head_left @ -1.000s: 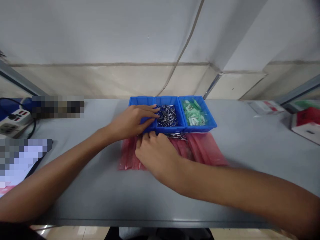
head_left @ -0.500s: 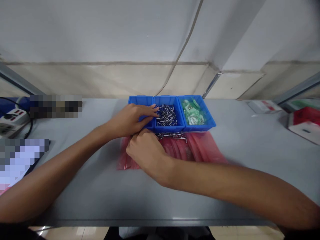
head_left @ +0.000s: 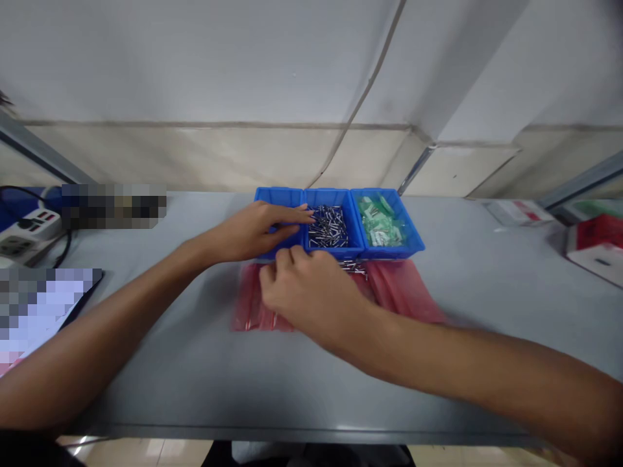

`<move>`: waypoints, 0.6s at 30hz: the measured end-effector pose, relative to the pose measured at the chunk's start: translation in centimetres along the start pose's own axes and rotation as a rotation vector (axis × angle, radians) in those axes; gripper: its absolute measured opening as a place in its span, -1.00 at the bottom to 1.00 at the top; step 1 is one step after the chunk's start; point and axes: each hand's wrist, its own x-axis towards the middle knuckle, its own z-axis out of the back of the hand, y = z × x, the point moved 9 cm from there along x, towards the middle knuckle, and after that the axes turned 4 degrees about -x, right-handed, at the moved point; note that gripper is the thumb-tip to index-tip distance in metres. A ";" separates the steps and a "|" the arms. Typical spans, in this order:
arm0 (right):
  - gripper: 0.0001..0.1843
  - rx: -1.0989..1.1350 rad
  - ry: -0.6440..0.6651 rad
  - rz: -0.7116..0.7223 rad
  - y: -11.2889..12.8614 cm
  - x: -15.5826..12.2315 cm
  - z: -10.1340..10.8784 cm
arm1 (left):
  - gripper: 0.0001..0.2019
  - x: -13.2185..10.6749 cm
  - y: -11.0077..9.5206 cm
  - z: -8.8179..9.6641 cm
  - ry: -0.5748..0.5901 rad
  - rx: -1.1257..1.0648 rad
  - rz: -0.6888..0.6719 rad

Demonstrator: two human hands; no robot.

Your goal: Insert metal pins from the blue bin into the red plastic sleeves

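Three joined blue plastic bins stand in a row across the table. My left hand (head_left: 253, 230) lies over the left bin (head_left: 278, 196), its fingertips reaching the divider at the edge of the middle bin (head_left: 335, 198), which holds a heap of short metal pins (head_left: 328, 227). The right bin (head_left: 389, 220) holds small green packets (head_left: 381, 222). My right hand (head_left: 304, 288) rests on a stack of pink plastic bags (head_left: 403, 292), next to several loose pins (head_left: 355, 266) at the bins' front edge. Its palm side is hidden.
A grey table (head_left: 185, 363) carries everything. At the left are a power strip (head_left: 29, 232) with cables and a pixelated tablet (head_left: 43, 305). White and red boxes (head_left: 596, 250) lie at the far right, and a wall rises behind the table.
My right hand has shifted rightward across the pink bags, with its fingers more spread. My left hand has stayed by the bins, and the view has moved slightly.
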 end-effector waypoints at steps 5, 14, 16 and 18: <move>-0.71 -0.038 0.152 0.027 -3.6 -3.5 -0.2 | -0.60 -0.3 -0.5 0.1 0.037 0.044 -0.062; -0.76 -0.060 0.017 0.089 -3.3 -5.0 -0.4 | -0.61 -0.6 -2.1 -0.6 0.046 0.184 -0.179; -0.80 -0.042 -0.026 0.148 -1.9 -4.2 -0.3 | -0.61 -0.6 -2.1 -0.6 0.014 0.195 -0.193; -0.80 -0.025 -0.051 0.218 -0.3 -3.1 -0.7 | -0.62 -0.6 -1.9 -0.5 -0.017 0.189 -0.194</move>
